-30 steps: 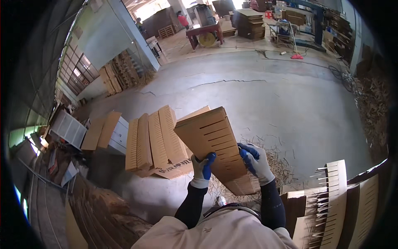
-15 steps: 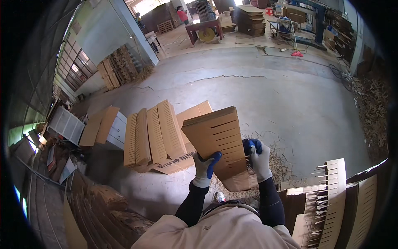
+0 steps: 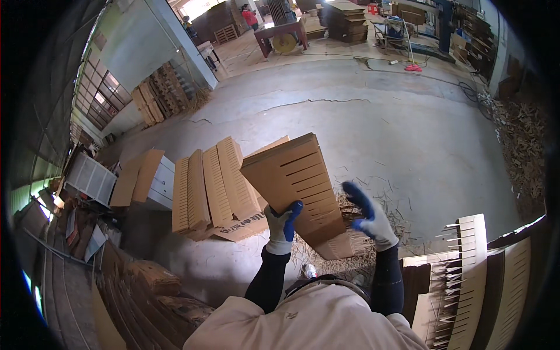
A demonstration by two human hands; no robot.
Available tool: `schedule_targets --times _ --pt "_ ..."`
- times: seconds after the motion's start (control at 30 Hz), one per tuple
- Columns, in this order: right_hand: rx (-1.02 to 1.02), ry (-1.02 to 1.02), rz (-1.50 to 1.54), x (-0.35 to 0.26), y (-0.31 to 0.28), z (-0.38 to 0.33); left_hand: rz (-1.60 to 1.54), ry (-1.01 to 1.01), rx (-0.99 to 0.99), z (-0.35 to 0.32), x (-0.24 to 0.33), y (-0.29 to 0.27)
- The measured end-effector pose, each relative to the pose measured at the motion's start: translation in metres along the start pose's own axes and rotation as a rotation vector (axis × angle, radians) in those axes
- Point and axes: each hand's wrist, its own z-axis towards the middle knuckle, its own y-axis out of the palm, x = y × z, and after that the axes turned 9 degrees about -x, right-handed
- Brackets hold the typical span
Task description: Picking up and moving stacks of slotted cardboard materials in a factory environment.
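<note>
Tilting over the concrete floor, a slotted cardboard sheet is held up in front of the person. The left hand has its grip clamped on the sheet's lower edge; the right hand is spread apart just beside it. Stacked cardboard lies behind, shredded scraps below.

Slotted cardboard stack held up off the floor

Brown, flat sheets cut with parallel slots, bundled together and tilted, upper end angled away to the left; its lower left edge is clasped by the left fingers, right fingers just beside it.
</note>
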Motion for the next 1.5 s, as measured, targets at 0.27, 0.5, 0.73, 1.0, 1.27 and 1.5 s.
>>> schedule_targets --times 0.27,0.5,0.73,1.0,1.27,1.5 --pt "0.17 -0.064 -0.317 0.013 0.019 0.008 0.054 0.013 0.089 -0.003 -0.008 0.001" --pt "0.285 -0.057 -0.522 0.016 0.027 0.014 -0.034 0.018 0.062 -0.003 -0.008 -0.006" --pt "0.8 -0.023 0.133 0.042 -0.017 0.004 -0.041 0.011 0.21 0.001 0.005 0.007" --pt "-0.028 0.063 -0.263 -0.006 0.018 0.01 0.056 -0.023 0.015 0.009 0.008 0.008" --pt "0.046 0.095 -0.233 0.005 0.037 0.022 0.121 -0.082 -0.296 0.014 0.011 0.006" --pt "0.124 0.111 -0.166 -0.003 0.045 0.019 -0.005 -0.103 -0.266 0.012 0.02 0.015"
